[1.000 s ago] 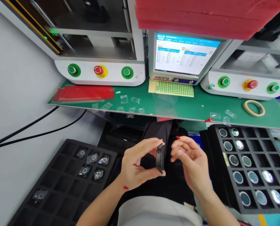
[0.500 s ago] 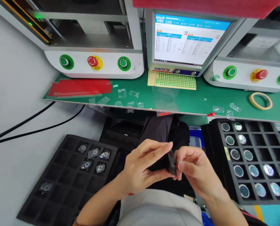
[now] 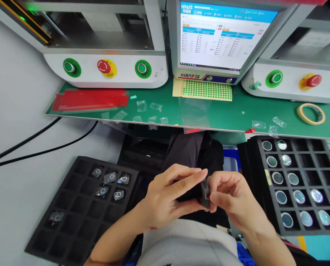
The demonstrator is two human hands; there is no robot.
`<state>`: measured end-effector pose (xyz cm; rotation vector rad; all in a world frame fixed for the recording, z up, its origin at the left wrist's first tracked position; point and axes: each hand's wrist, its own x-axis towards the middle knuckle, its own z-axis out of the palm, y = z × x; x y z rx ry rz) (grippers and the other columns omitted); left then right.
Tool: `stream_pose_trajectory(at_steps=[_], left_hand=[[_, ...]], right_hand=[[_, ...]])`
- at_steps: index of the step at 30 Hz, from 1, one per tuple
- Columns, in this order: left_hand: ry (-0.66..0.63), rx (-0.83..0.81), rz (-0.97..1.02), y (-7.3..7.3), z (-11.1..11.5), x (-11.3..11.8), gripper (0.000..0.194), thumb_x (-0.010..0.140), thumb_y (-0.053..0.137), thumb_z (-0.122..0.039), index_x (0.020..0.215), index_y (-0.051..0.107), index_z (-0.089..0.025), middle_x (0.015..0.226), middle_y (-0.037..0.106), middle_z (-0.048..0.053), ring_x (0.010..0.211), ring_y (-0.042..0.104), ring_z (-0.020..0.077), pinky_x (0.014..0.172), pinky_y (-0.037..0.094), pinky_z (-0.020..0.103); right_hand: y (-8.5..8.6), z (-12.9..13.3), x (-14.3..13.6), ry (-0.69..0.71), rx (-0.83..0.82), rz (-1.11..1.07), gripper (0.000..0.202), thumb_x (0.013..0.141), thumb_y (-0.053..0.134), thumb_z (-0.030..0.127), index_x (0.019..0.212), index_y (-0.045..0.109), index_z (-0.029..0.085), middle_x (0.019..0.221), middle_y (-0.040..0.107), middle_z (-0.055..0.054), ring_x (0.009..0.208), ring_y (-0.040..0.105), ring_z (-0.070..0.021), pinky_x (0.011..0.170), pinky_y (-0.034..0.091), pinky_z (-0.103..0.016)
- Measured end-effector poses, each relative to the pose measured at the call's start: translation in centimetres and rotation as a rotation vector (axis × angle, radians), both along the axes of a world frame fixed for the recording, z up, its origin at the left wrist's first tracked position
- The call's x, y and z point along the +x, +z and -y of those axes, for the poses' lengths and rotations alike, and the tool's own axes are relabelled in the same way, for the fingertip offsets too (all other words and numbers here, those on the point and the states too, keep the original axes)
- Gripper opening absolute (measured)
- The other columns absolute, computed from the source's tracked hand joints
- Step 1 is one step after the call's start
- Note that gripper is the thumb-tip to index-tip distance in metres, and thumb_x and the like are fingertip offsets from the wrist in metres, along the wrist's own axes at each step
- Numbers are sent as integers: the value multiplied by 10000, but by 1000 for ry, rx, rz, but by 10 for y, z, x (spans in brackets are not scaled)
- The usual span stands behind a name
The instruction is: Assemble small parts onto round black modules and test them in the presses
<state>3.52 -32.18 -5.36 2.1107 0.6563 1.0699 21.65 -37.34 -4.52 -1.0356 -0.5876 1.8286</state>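
Observation:
In front of my torso, my left hand [image 3: 165,197] grips a small dark part [image 3: 205,193] by its edges, between the thumb below and the fingers above. The part stands edge-on, so its face is hidden from me. My right hand [image 3: 233,195] is closed in a pinch at the part's right side. A speck of red [image 3: 209,197] shows at the right fingertips; what it belongs to is too small to tell. To the left, a black foam tray [image 3: 83,236] holds several dark pieces with ring marks in clear wrapping [image 3: 110,177].
At right, another black foam tray [image 3: 322,160] bears several round glass-like discs [image 3: 299,196]. The green bench [image 3: 223,118] carries red film strips [image 3: 91,99], a green-dot sticker sheet [image 3: 206,89], plastic scraps [image 3: 141,106] and a tape roll [image 3: 311,113]. A monitor [image 3: 223,40] and button panels [image 3: 126,68] stand behind.
The view has tilted slightly down, so the bench and machines sit a little higher. Both hands keep their hold at the dark part, with only a slight shift.

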Motion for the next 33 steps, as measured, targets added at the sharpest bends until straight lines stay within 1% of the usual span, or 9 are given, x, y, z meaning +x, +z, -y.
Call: stream_pose_trajectory(at_steps=[7, 13, 15, 17, 21, 24, 28, 31, 33], left_hand=[[4, -7, -11, 0, 1, 0, 649, 860, 707, -319, 1455, 446, -320, 1131, 673, 77, 934, 690, 165, 810, 610, 260], [-61, -37, 71, -1, 0, 1, 629, 843, 728, -302, 1426, 493, -307, 1101, 678, 75, 938, 688, 173, 812, 611, 267], [-97, -151, 156, -2, 0, 3, 626, 809, 768, -303, 1393, 542, -292, 1109, 670, 77, 950, 684, 180, 832, 612, 270], [-123, -383, 294, -1, 0, 5, 591, 814, 766, -312, 1371, 571, -277, 1160, 648, 89, 957, 685, 191, 817, 625, 275], [-200, -908, 606, 0, -2, 6, 402, 958, 571, -309, 1355, 587, -247, 1231, 647, 117, 982, 697, 212, 740, 650, 284], [-260, -1137, 757, -1, -3, 6, 321, 1002, 461, -269, 1264, 639, -220, 1137, 677, 107, 927, 717, 213, 669, 653, 292], [-223, -1228, 784, -4, 1, 9, 245, 995, 474, -278, 1143, 645, -184, 1026, 665, 81, 760, 702, 152, 567, 614, 227], [-162, -1204, 736, -7, 5, 13, 285, 936, 585, -399, 1081, 639, -160, 967, 656, 74, 650, 644, 117, 476, 562, 187], [-88, -1164, 661, -8, 6, 15, 297, 919, 604, -437, 1001, 635, -153, 903, 646, 55, 547, 583, 81, 406, 499, 160]], right_hand=[[0, 1, 1, 3, -7, -27, 186, 737, 823, 284, 659, 695, 175, 557, 685, -7, 475, 574, -80, 505, 466, -190], [4, 0, -6, -31, -75, -223, 275, 647, 881, 234, 650, 614, 172, 549, 666, 18, 431, 567, -71, 440, 453, -158], [5, 0, -8, -38, -57, -273, 254, 691, 853, 240, 691, 606, 179, 557, 660, 22, 434, 578, -81, 434, 463, -163], [7, 0, -7, -77, -11, -306, 203, 756, 800, 274, 740, 619, 183, 575, 661, 18, 457, 590, -90, 475, 501, -188], [8, 2, -3, -255, 61, -249, 138, 825, 713, 291, 774, 640, 185, 591, 631, 14, 510, 573, -98, 574, 541, -232], [7, 3, -3, -333, 93, -180, 164, 837, 688, 311, 749, 632, 185, 553, 589, 15, 496, 536, -102, 541, 513, -229], [7, 6, -8, -345, 142, -114, 186, 850, 675, 322, 728, 626, 191, 530, 575, 12, 484, 519, -107, 520, 490, -229], [6, 11, -11, -358, 202, -65, 162, 866, 671, 320, 760, 647, 201, 542, 592, 9, 506, 538, -113, 533, 488, -231], [3, 14, -12, -376, 261, -2, 153, 882, 663, 321, 778, 656, 208, 559, 606, 7, 534, 560, -120, 549, 484, -238]])
